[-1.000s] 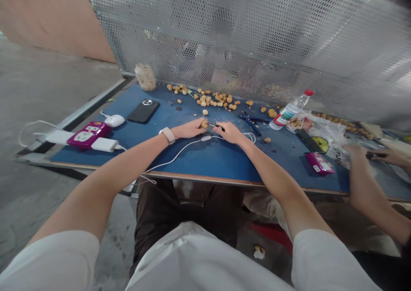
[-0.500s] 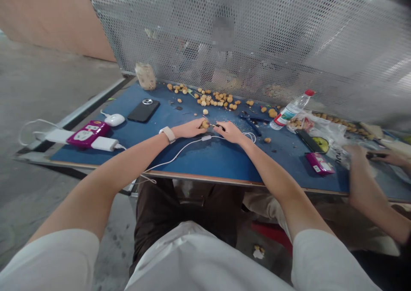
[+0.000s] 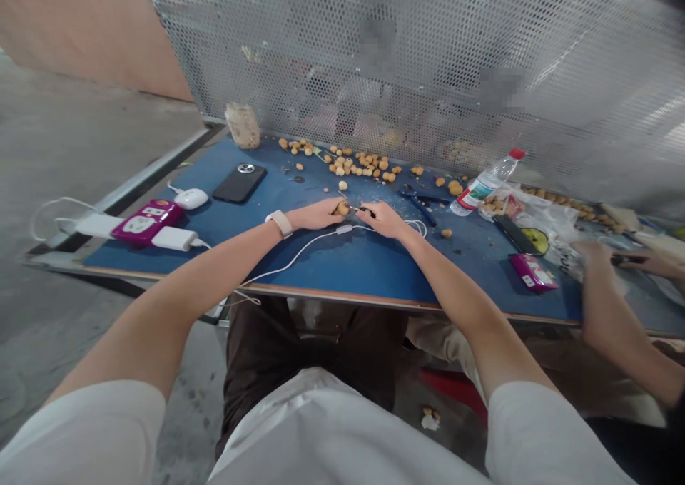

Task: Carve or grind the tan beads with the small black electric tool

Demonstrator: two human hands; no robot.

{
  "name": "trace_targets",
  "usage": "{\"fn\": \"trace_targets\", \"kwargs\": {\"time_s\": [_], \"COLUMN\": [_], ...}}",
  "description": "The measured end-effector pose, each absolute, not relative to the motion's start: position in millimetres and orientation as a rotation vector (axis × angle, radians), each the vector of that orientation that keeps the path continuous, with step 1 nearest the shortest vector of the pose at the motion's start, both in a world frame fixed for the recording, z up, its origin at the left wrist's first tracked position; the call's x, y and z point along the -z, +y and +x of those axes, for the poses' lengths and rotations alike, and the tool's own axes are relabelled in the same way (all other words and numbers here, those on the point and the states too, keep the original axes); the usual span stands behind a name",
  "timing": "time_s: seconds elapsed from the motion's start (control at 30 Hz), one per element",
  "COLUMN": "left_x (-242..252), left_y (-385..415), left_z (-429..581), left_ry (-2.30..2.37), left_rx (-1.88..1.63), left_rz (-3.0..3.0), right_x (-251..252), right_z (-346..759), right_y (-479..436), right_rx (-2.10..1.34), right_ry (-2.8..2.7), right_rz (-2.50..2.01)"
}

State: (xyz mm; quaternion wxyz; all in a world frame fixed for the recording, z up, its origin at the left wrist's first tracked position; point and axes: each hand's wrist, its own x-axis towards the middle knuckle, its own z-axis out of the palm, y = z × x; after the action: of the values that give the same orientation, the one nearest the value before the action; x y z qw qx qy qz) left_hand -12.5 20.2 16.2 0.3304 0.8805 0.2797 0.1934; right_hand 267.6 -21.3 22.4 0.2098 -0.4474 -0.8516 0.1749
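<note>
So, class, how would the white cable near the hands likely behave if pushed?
The white cable would probably flex, since it curves and loops. It looks thin, so likely light. The inline block on it, visibly thicker, probably stays rigid.

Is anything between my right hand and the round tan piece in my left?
Only the dark-handled tool your right hand holds; it points toward the tan piece in your left hand. Whether they touch is too small to tell. Nothing else visible intervenes: the white cable runs on the near side.
</note>
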Motion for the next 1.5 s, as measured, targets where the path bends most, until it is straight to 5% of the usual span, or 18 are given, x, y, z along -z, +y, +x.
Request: {"fn": "trace_targets", "kwargs": {"time_s": [1.5], "left_x": [-19.7], "left_y": [16.4], "left_z": [-14.4], "left_ry": [0.730], "left_rx": [-0.487], "left_rz": [2.299], "right_x": [-26.4], "right_z": [265.8], "right_y": [-22.9], "right_rx": [-0.518], "right_ry": [-2.381], "right_rz": [-1.248]}}
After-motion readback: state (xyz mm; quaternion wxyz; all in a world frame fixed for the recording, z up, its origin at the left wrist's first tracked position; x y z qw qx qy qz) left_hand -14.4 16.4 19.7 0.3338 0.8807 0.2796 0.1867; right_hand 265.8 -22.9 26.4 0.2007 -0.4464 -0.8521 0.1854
